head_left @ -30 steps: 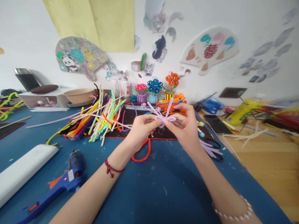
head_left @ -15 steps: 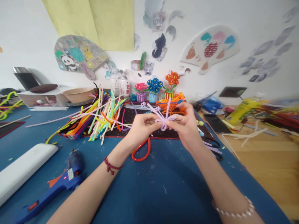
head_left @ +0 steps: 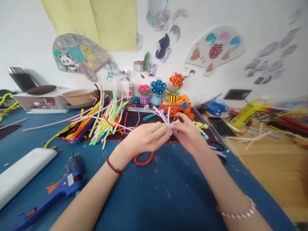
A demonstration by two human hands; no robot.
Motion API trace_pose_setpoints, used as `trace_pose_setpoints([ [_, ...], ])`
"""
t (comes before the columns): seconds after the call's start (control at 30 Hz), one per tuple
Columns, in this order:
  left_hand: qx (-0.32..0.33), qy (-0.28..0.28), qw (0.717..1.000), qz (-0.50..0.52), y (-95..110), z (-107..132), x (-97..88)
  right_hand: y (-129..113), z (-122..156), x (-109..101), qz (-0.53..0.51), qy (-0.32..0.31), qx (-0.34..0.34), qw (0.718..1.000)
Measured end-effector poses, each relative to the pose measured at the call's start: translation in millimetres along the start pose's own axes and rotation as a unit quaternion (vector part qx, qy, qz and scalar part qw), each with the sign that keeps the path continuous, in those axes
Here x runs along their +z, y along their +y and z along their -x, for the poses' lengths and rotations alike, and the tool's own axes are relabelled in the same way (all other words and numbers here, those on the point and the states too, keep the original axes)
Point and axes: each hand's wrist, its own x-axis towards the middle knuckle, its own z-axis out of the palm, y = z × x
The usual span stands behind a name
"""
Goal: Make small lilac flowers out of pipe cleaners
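Note:
Both hands hold a lilac pipe-cleaner flower [head_left: 167,119] above the front edge of the dark mat [head_left: 115,136]. My left hand [head_left: 152,136] is closed on its left side, back turned up, so its fingertips are partly hidden. My right hand [head_left: 186,128] pinches the looped petals from the right, forefinger raised a little. Long lilac stems stick up and away from the grip. Below my left wrist, a red loop [head_left: 143,159] lies on the blue tabletop [head_left: 154,195].
Bundled pipe cleaners [head_left: 106,115] lie left of the hands. A blue glue gun [head_left: 64,184] with its light on and a white box [head_left: 29,173] are front left. Potted flowers [head_left: 157,93] stand at the wall. Scissors [head_left: 218,146], a phone [head_left: 222,126] and a yellow bottle [head_left: 249,112] are right.
My left hand has rolled over the flower, its back now facing up and covering more of the petals. A teal stick behind it has come into sight. My right hand keeps its pinch.

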Motion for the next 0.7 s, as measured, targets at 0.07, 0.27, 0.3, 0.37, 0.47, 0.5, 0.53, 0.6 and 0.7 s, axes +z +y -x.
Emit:
trace_pose_setpoints([
  [0.07,-0.111,0.015,0.991,0.071,-0.3,-0.6,5.0,-2.3,0.2,-0.2,0.039,0.012,-0.077,0.996],
  [0.27,-0.465,0.090,0.712,0.518,5.2,-12.1,16.4,-2.8,5.7,4.0,0.195,0.062,-0.306,0.930],
  [0.3,-0.489,0.096,0.654,0.569,6.8,-13.9,16.3,-1.1,6.6,4.3,0.224,0.063,-0.331,0.914],
  [0.37,-0.521,0.103,0.562,0.634,9.4,-16.3,15.1,2.4,7.6,4.0,0.281,0.060,-0.375,0.881],
  [0.47,-0.531,0.102,0.482,0.689,10.9,-16.8,13.4,5.7,7.8,2.1,0.355,0.052,-0.422,0.832],
  [0.5,-0.531,0.103,0.466,0.700,10.8,-16.4,13.4,5.9,7.8,1.5,0.377,0.047,-0.433,0.818],
  [0.53,-0.530,0.105,0.454,0.709,10.4,-15.9,13.7,5.7,7.7,1.1,0.396,0.042,-0.442,0.804],
  [0.6,-0.531,0.106,0.436,0.719,9.4,-14.6,15.4,4.7,7.4,0.8,0.423,0.033,-0.451,0.785],
  [0.7,-0.533,0.100,0.416,0.730,8.1,-12.5,19.2,3.4,6.5,0.1,0.433,0.018,-0.438,0.788],
])
